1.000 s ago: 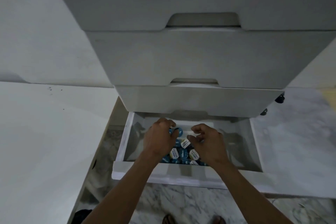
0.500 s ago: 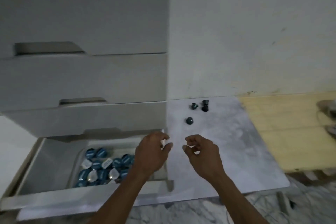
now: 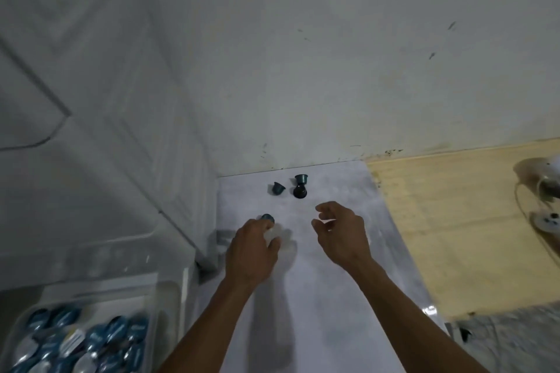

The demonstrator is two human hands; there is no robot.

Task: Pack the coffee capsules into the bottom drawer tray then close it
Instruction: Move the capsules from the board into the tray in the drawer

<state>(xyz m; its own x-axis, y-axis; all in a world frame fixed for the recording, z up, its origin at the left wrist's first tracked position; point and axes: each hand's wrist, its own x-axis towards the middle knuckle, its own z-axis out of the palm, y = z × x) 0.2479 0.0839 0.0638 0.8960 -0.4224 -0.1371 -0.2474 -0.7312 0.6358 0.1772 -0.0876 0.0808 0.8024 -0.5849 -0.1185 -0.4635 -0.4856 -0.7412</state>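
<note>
— While the head view looks down, where are the hands?
— Left hand point(image 3: 253, 247) curls its fingertips against a teal capsule point(image 3: 268, 218) on the white board point(image 3: 318, 297); whether it grips, I cannot tell. Right hand point(image 3: 341, 232) hovers, fingers loosely spread, holding nothing.
— And the others?
— Three loose capsules point(image 3: 292, 186) lie beyond; the bottom drawer tray point(image 3: 169, 285), lower left, stands open, packed with capsules.

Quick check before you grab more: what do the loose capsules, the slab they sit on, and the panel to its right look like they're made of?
The loose dark teal cup-shaped capsules: probably thin metal, judging by the dull sheen, though plastic is possible. The pale grey slab under them: mottled veining suggests marble or stone, matte. The yellowish flat panel to its right: faint grain suggests raw plywood, unfinished.
</note>
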